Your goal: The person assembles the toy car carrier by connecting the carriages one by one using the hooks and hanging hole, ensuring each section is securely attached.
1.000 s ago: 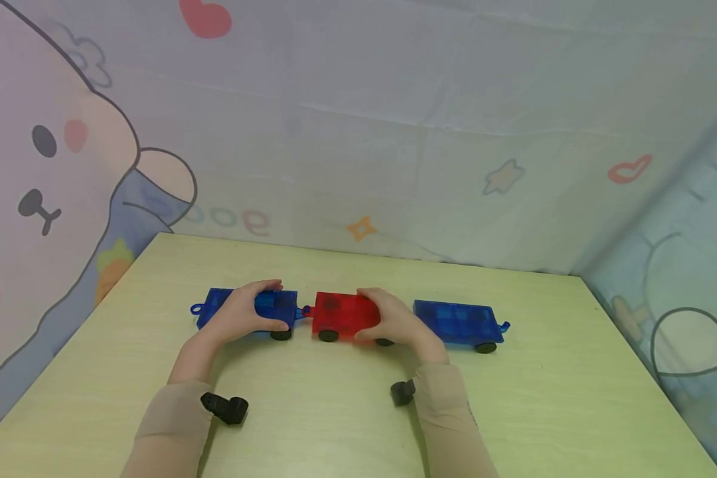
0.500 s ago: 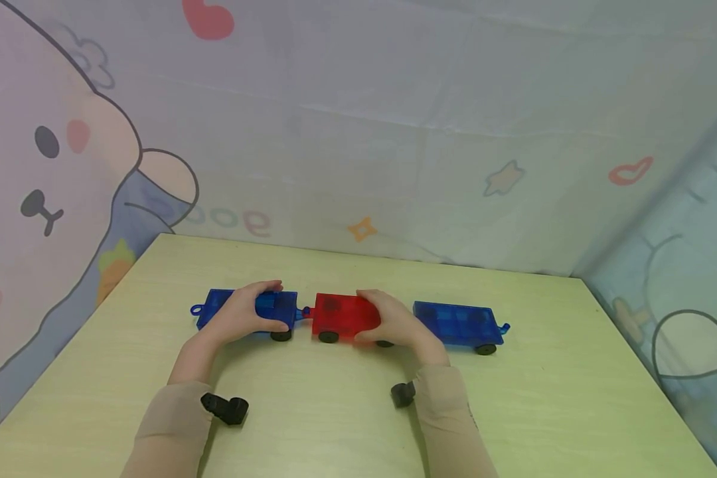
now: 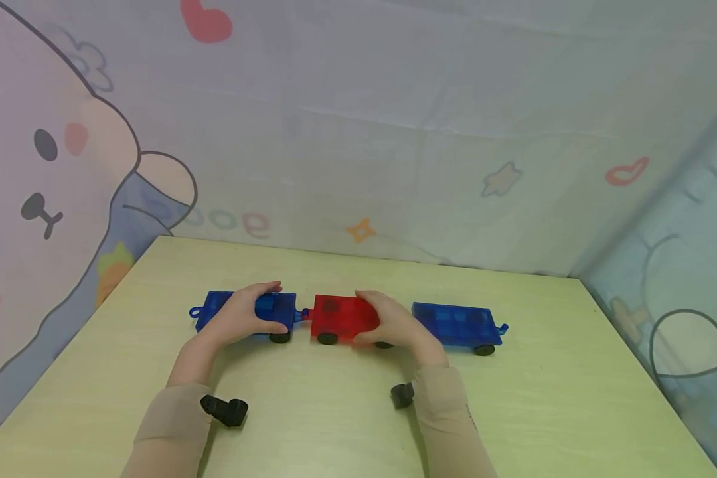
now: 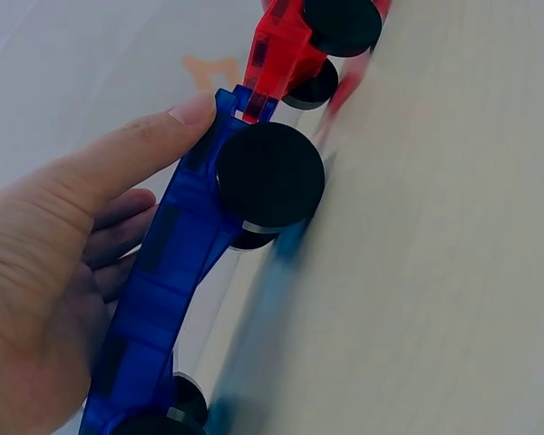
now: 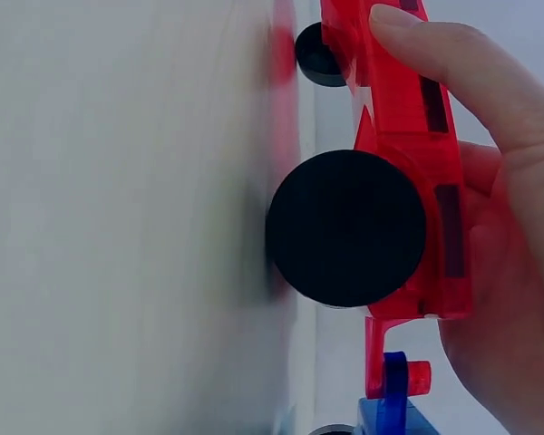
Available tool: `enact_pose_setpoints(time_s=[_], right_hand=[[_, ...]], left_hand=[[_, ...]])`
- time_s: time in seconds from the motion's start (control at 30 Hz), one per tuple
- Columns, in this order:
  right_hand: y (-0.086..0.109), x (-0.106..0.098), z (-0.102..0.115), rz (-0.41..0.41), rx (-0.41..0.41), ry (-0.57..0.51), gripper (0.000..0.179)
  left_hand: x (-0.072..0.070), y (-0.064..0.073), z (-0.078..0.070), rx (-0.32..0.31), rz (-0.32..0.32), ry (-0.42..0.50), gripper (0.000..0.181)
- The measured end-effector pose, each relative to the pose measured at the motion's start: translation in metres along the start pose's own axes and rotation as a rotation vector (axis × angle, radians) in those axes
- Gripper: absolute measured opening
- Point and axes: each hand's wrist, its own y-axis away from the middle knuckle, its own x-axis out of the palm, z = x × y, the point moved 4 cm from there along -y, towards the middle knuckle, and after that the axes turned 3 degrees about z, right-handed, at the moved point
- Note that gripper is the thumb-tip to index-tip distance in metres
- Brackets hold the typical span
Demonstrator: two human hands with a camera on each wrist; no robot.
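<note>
My left hand holds a translucent blue toy train car from above, thumb along its near side and fingers over the far side. Just to the right, a red toy train car is held the same way by my right hand. A coupling links these two cars in the left wrist view. Another blue car stands to the right of my right hand. In the right wrist view, a red hook passes through a blue ring at the red car's end. All three cars have black wheels.
The cars form a row across the pale wooden table, toward its back edge. A patterned cloth hangs behind the table. Black wrist cameras project from both sleeves, low over the tabletop.
</note>
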Motion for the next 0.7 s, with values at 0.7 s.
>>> enact_pose_setpoints(time_s=[0.7], right_hand=[[0.020,-0.038,0.022,-0.112,-0.065,0.128,0.032]], left_hand=[[-0.012,-0.001,-0.035,0.055,-0.115,-0.148,0.054]])
